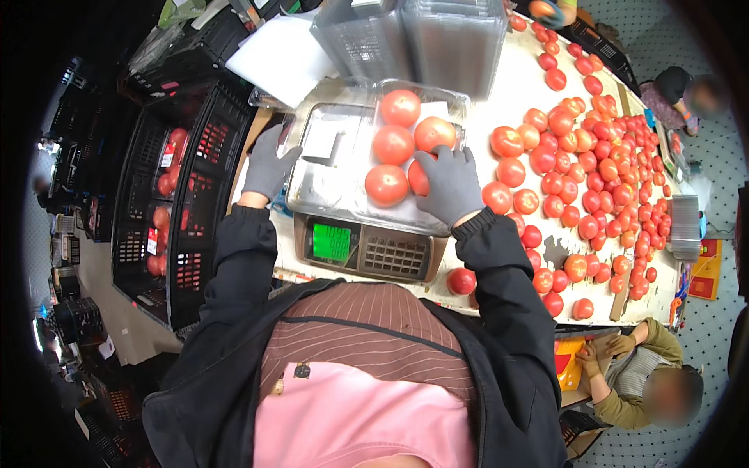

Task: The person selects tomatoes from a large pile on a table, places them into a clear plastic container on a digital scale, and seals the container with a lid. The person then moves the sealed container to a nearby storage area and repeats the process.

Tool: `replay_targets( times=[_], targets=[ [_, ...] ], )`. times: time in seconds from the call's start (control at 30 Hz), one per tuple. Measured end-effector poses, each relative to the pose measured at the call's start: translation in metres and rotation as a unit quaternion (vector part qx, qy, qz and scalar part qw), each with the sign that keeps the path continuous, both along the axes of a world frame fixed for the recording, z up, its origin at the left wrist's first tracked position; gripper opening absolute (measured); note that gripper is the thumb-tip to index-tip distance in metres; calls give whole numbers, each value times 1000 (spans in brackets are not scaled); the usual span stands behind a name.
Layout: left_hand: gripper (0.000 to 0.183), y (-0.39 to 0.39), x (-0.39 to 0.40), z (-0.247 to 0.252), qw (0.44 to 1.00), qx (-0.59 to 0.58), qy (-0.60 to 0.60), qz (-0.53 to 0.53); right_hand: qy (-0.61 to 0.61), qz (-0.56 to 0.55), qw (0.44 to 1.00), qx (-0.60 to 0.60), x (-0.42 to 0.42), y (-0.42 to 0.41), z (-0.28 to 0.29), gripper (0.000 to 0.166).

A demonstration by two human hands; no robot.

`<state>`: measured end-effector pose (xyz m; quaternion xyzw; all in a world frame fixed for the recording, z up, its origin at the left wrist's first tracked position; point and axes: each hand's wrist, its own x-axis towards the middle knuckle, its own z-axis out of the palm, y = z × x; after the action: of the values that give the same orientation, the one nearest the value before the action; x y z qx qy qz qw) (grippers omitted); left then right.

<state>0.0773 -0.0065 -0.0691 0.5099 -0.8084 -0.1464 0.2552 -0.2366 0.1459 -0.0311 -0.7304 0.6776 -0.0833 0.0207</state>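
A clear plastic clamshell container point(363, 217) lies opened out on a digital scale point(307, 264) with a lit green display. Several red tomatoes point(393, 144) sit in its right half, beside a white pad. My right hand point(449, 184), in a grey glove, grasps a tomato point(418, 177) at the lower right of this half; the palm hides part of that fruit. At the container's left edge is my left hand point(266, 164), also gloved in grey, thumb and fingers spread around the rim. Whether it grips the plastic is unclear. The left half holds a white pad point(320, 140).
Loose tomatoes point(591, 169) spread over the table's right side. Stacked clear containers point(453, 41) stand behind the scale, near white sheets point(281, 58). On the left, a black crate point(175, 257) holds packed tomatoes. A co-worker's gloved hands point(603, 351) are at lower right; another worker's hand point(553, 14) is at the top.
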Motion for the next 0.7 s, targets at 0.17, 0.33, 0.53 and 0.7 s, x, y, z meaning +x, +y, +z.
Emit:
replay_targets(
  times=[0.17, 0.33, 0.53, 0.7],
  targets=[
    [68, -12, 1, -7, 990, 110, 43, 72, -116, -31, 982, -146, -12, 3, -14, 45],
    [64, -39, 5, 2, 990, 132, -10, 56, -267, -141, 935, -185, -51, 5, -28, 45],
    [39, -66, 5, 4, 964, 255, -52, 59, -508, -249, 824, -29, -50, -23, -49, 46],
    [22, -62, -30, 113, 945, 303, 115, -47, -516, -279, 809, -30, -57, -33, -56, 32]
  ],
)
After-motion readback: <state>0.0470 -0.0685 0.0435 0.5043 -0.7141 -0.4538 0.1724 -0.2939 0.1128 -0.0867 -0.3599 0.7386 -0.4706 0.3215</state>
